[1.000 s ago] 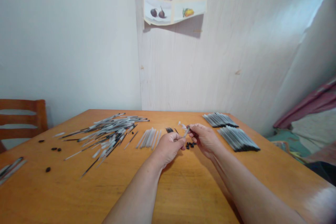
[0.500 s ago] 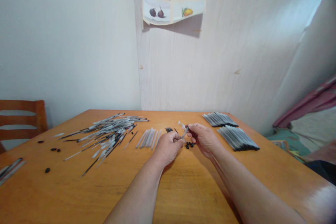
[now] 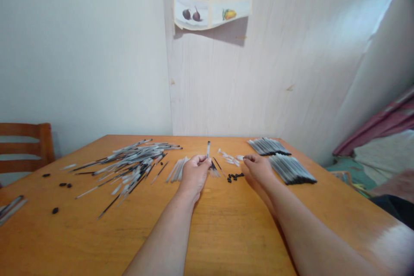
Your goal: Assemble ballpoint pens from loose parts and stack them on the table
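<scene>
Apparently well along, as I judge it from my remote post: a far row (image 3: 269,146) and a near row (image 3: 293,168) of dark-ended pens lie squared up, while a loose heap (image 3: 134,161) and clear tubes (image 3: 176,170) remain. Left hand (image 3: 195,173) grips a slim barrel (image 3: 208,149), upright above the table (image 3: 220,233). Right hand (image 3: 260,168): fingertips at the white pieces (image 3: 230,158); whether pinching one, I can't tell. Barrel's lower end hidden by fingers; left-edge tubes (image 3: 12,208) cut off.
</scene>
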`<act>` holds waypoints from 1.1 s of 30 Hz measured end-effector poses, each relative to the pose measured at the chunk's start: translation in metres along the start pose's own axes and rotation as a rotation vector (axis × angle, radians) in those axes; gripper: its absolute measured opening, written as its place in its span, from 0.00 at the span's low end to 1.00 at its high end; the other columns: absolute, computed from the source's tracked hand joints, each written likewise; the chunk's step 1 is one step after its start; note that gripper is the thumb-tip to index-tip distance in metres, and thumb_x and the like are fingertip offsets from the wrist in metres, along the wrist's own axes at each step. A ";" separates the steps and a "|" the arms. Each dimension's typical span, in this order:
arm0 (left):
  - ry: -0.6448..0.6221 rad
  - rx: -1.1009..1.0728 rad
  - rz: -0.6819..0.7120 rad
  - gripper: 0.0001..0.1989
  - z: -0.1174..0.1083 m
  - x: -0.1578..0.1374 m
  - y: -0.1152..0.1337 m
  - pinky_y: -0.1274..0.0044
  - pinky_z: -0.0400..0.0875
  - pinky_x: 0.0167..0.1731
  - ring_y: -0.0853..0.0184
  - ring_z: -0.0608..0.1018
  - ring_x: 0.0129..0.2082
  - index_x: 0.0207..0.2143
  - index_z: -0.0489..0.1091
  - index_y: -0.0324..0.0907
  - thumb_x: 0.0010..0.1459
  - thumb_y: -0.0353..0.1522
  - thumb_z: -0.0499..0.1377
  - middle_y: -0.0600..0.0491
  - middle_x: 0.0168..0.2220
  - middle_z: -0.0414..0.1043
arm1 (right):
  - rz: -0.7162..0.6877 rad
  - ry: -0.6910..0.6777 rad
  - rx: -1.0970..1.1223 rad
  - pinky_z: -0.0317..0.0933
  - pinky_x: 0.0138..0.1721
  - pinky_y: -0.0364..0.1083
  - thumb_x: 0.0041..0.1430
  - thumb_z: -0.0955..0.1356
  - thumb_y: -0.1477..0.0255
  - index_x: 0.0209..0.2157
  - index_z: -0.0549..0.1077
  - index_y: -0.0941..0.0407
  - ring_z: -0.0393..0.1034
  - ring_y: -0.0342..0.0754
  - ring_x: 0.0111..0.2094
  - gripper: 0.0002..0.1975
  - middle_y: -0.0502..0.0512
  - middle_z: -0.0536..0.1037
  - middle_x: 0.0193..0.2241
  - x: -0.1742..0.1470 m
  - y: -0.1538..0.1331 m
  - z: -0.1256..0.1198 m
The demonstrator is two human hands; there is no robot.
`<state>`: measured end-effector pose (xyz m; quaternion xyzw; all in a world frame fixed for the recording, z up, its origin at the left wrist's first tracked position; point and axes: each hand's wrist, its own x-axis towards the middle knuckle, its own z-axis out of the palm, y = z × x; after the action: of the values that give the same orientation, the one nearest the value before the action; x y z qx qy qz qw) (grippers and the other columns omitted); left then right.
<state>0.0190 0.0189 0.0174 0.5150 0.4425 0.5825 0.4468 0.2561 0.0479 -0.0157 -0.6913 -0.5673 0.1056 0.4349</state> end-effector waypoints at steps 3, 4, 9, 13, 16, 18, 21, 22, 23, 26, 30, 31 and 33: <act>0.013 -0.012 -0.016 0.14 0.000 0.001 0.001 0.77 0.66 0.36 0.67 0.76 0.32 0.33 0.76 0.38 0.48 0.39 0.63 0.50 0.31 0.77 | 0.011 -0.095 -0.199 0.53 0.28 0.45 0.53 0.64 0.67 0.28 0.79 0.53 0.69 0.49 0.29 0.11 0.54 0.78 0.26 0.000 -0.002 0.007; 0.017 -0.015 -0.017 0.14 0.000 0.001 0.001 0.76 0.66 0.36 0.67 0.76 0.32 0.33 0.76 0.38 0.48 0.39 0.63 0.50 0.31 0.77 | 0.017 -0.117 -0.242 0.52 0.28 0.44 0.53 0.65 0.67 0.29 0.80 0.53 0.69 0.49 0.29 0.11 0.54 0.78 0.26 0.000 -0.003 0.008; 0.019 -0.022 -0.009 0.14 0.000 0.000 -0.001 0.76 0.66 0.37 0.67 0.76 0.33 0.34 0.76 0.38 0.48 0.38 0.64 0.50 0.31 0.77 | -0.006 -0.168 -0.337 0.50 0.27 0.44 0.53 0.65 0.66 0.32 0.81 0.50 0.69 0.48 0.29 0.12 0.55 0.79 0.29 0.002 -0.012 0.014; 0.010 -0.012 -0.002 0.14 0.000 0.001 -0.003 0.76 0.66 0.37 0.66 0.76 0.33 0.34 0.76 0.37 0.48 0.38 0.64 0.49 0.32 0.78 | 0.017 -0.198 -0.351 0.49 0.27 0.44 0.51 0.66 0.67 0.31 0.80 0.51 0.69 0.49 0.30 0.11 0.56 0.79 0.29 0.002 -0.013 0.016; 0.014 -0.018 -0.007 0.14 0.000 0.002 -0.003 0.75 0.66 0.38 0.66 0.76 0.33 0.34 0.76 0.38 0.47 0.38 0.64 0.49 0.32 0.78 | 0.065 -0.185 -0.366 0.50 0.26 0.44 0.49 0.66 0.69 0.29 0.79 0.52 0.69 0.48 0.28 0.09 0.56 0.79 0.27 0.002 -0.009 0.014; 0.017 -0.027 -0.012 0.15 0.000 0.001 -0.002 0.76 0.66 0.38 0.66 0.76 0.33 0.35 0.77 0.38 0.47 0.38 0.65 0.49 0.32 0.78 | 0.092 -0.180 -0.371 0.50 0.26 0.44 0.48 0.66 0.70 0.28 0.78 0.53 0.69 0.48 0.27 0.08 0.56 0.78 0.27 0.003 -0.006 0.013; 0.011 -0.024 0.002 0.14 0.000 0.000 0.000 0.76 0.66 0.38 0.66 0.76 0.33 0.34 0.77 0.38 0.47 0.38 0.65 0.50 0.31 0.78 | 0.104 -0.195 -0.371 0.51 0.26 0.44 0.48 0.67 0.69 0.27 0.78 0.53 0.70 0.49 0.27 0.07 0.57 0.78 0.27 0.004 -0.003 0.012; 0.007 -0.021 0.013 0.14 -0.001 0.000 0.000 0.76 0.66 0.38 0.66 0.76 0.34 0.33 0.77 0.38 0.46 0.38 0.65 0.50 0.31 0.78 | 0.108 -0.208 -0.376 0.51 0.26 0.43 0.48 0.67 0.68 0.27 0.78 0.53 0.70 0.49 0.28 0.07 0.57 0.78 0.26 0.004 -0.003 0.011; 0.003 -0.020 0.022 0.14 -0.001 0.000 0.001 0.76 0.66 0.38 0.65 0.76 0.34 0.33 0.77 0.38 0.46 0.38 0.65 0.50 0.31 0.78 | 0.115 -0.219 -0.385 0.52 0.26 0.43 0.48 0.67 0.68 0.27 0.78 0.54 0.70 0.49 0.28 0.07 0.56 0.78 0.26 0.004 -0.003 0.011; 0.017 -0.033 0.026 0.14 -0.002 0.000 0.001 0.76 0.66 0.37 0.65 0.75 0.34 0.34 0.77 0.38 0.46 0.38 0.65 0.50 0.30 0.77 | 0.144 -0.218 -0.412 0.52 0.26 0.43 0.49 0.67 0.68 0.26 0.77 0.54 0.70 0.48 0.28 0.07 0.56 0.78 0.25 0.005 -0.006 0.007; 0.090 -0.106 -0.008 0.16 -0.004 0.003 0.002 0.78 0.64 0.32 0.69 0.73 0.29 0.35 0.76 0.38 0.46 0.39 0.65 0.52 0.28 0.75 | 0.049 -0.124 -0.289 0.51 0.26 0.43 0.52 0.65 0.66 0.25 0.75 0.56 0.68 0.47 0.26 0.10 0.55 0.76 0.23 0.000 -0.022 0.001; 0.105 -0.131 -0.019 0.16 -0.005 0.005 0.002 0.79 0.64 0.31 0.70 0.73 0.28 0.35 0.76 0.38 0.46 0.39 0.65 0.53 0.27 0.74 | 0.009 -0.132 -0.196 0.52 0.25 0.42 0.53 0.65 0.66 0.25 0.74 0.56 0.68 0.46 0.26 0.11 0.55 0.76 0.23 -0.003 -0.028 0.001; 0.132 -0.185 -0.048 0.17 -0.007 0.008 0.001 0.80 0.63 0.28 0.72 0.72 0.26 0.36 0.74 0.38 0.46 0.39 0.66 0.54 0.26 0.73 | -0.030 -0.236 0.068 0.54 0.24 0.41 0.54 0.65 0.66 0.24 0.72 0.57 0.67 0.44 0.24 0.10 0.53 0.75 0.23 -0.013 -0.042 0.001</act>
<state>0.0112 0.0257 0.0198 0.4216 0.4276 0.6426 0.4760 0.2221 0.0357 0.0096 -0.6504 -0.6210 0.1986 0.3897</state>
